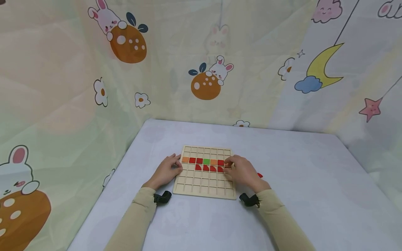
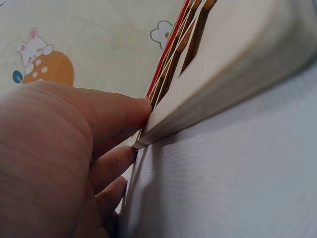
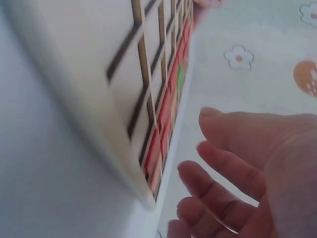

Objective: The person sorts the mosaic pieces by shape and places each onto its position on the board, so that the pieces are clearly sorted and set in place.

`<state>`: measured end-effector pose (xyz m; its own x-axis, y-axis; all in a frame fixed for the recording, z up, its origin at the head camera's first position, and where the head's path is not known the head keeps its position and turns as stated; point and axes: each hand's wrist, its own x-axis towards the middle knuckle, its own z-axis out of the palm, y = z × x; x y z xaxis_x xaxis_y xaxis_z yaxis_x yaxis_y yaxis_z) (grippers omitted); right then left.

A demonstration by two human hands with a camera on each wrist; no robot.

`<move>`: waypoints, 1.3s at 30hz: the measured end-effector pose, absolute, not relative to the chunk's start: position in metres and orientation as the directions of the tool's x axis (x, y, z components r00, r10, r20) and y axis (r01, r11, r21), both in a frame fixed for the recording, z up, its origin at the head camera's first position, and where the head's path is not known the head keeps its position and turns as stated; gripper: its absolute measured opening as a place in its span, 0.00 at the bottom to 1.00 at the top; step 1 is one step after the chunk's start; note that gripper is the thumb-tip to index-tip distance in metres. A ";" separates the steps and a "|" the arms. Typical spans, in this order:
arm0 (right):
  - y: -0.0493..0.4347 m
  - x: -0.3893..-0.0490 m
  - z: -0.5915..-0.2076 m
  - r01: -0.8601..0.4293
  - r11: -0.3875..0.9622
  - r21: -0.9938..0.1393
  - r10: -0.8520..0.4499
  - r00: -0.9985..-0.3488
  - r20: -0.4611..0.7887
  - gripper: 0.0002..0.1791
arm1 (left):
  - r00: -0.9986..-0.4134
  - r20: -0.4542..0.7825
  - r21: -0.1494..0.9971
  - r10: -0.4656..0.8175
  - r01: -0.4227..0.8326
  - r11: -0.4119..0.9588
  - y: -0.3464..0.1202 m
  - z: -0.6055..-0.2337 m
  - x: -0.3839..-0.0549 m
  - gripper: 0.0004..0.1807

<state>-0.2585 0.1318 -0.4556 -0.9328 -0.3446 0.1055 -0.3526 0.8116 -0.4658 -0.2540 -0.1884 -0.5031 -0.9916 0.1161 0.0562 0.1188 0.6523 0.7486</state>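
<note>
A pale wooden grid board (image 1: 201, 190) lies on the table between both hands. One row holds red, orange and green square tiles (image 1: 206, 161). Below it runs a shorter row of red tiles with curved edges (image 1: 205, 168). My left hand (image 1: 165, 171) holds the board's left edge; in the left wrist view its thumb (image 2: 121, 113) is on the rim with fingers below. My right hand (image 1: 244, 171) hovers at the right edge, covering the ends of both rows. Its fingers (image 3: 213, 191) are loosely bent and spread in the right wrist view, with nothing visible between them.
A small red piece (image 1: 260, 175) lies on the white table (image 1: 314, 195) just right of my right hand. Patterned cloth (image 1: 176, 76) with rabbits and flowers hangs behind the table and at its sides. Each wrist wears a black camera strap (image 1: 162, 197).
</note>
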 end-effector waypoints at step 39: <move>0.266 -0.263 -0.467 -0.198 0.754 -0.626 -0.318 -0.944 -0.083 0.16 | -0.993 0.053 0.742 0.108 0.111 0.661 -0.188 -0.504 -0.254 0.05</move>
<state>-0.2627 0.2662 -0.4666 -0.9445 -0.3178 -0.0834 -0.1985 0.7541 -0.6260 -0.2543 -0.1876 -0.5043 -0.9928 0.1078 0.0528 0.1113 0.6613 0.7418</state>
